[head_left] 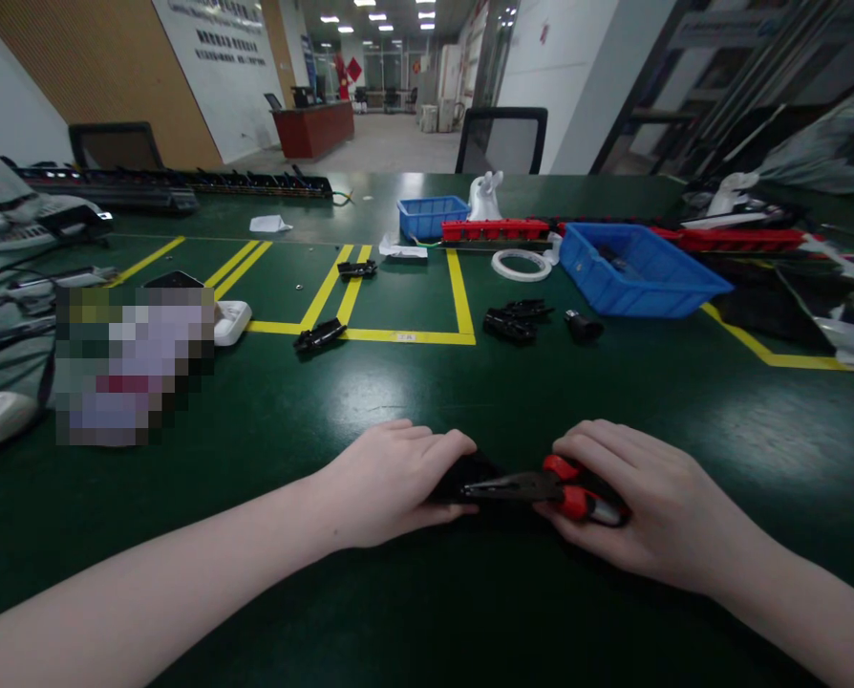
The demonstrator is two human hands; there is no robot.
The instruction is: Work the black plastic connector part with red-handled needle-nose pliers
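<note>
My left hand (398,483) is closed around a small black part (470,470), which is dark and partly hidden by the fingers. From the right, my right hand (638,497) grips red-handled needle-nose pliers (574,489). The jaws of the pliers point left and overlap the black part; whether they clamp it I cannot tell. Beyond my hands lie several black plastic pieces (517,320) and a short black cylinder (583,327). Two more black pieces, one nearer (319,336) and one farther (356,270), rest by the yellow tape lines.
A large blue bin (634,272) holds dark parts, and a smaller blue bin (433,212) stands behind. Beside them are a white ring (522,266) and a red strip (495,230). At left are a blurred-out object (137,368), a white case (232,323), a mouse (1,420) and cables.
</note>
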